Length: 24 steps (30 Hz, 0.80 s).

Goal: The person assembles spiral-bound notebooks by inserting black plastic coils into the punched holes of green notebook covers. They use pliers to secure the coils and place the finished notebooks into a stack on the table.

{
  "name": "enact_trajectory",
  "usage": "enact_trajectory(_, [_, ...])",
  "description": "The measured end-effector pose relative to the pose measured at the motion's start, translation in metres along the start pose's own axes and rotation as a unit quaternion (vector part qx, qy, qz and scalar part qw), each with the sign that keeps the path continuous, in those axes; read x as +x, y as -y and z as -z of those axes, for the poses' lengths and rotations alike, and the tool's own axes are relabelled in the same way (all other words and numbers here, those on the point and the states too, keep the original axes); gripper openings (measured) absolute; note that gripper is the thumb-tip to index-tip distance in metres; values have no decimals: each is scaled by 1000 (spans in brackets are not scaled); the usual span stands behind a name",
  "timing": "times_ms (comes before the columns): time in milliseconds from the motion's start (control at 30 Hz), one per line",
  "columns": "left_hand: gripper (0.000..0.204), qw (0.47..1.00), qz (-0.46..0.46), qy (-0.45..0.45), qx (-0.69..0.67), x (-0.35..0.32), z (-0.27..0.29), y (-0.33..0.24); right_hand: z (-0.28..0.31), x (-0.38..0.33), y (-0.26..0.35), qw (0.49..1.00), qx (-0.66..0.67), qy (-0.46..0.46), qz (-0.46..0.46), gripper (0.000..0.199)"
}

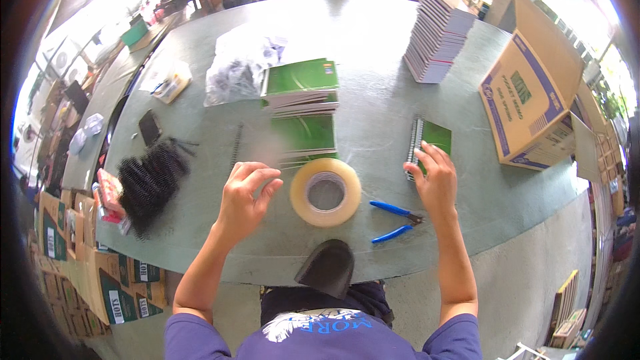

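Note:
My right hand (438, 178) is at the near end of a small green-covered spiral notebook (437, 135), thumb and fingers curled round its lower left corner by the coil. My left hand (245, 193) hovers over the table, thumb and forefinger slightly apart with nothing visible between them. Just beyond it lies a thin dark binding coil (237, 143). Between my hands sits a large roll of clear tape (301, 203). Blue-handled pliers (393, 210) lie near my right wrist. Green notebooks (303, 77) are piled in front, partly blurred at their left.
A heap of black coils (150, 183) is at the left, near a dark phone-like object (151, 127). Clear plastic bags (237, 70) lie farther back. At the right stand a tall notebook stack (437, 40) and an open cardboard box (527, 103). A black curved object (327, 268) overlaps the near edge.

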<state>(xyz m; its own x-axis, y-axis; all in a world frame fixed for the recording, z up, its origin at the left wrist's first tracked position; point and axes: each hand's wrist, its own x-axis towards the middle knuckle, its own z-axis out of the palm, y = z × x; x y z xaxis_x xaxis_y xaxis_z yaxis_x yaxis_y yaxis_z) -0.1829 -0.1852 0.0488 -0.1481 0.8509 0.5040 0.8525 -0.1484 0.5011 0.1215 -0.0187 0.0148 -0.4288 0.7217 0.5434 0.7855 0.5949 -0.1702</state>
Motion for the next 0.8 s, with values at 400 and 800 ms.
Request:
enact_trajectory(400, [17, 989, 128, 23, -71, -41, 30, 22, -98, 44, 223, 957, 88, 107, 254, 23])
enact_trajectory(800, [28, 722, 341, -121, -590, -20, -24, 15, -12, 42, 169, 693, 711, 41, -114, 25])
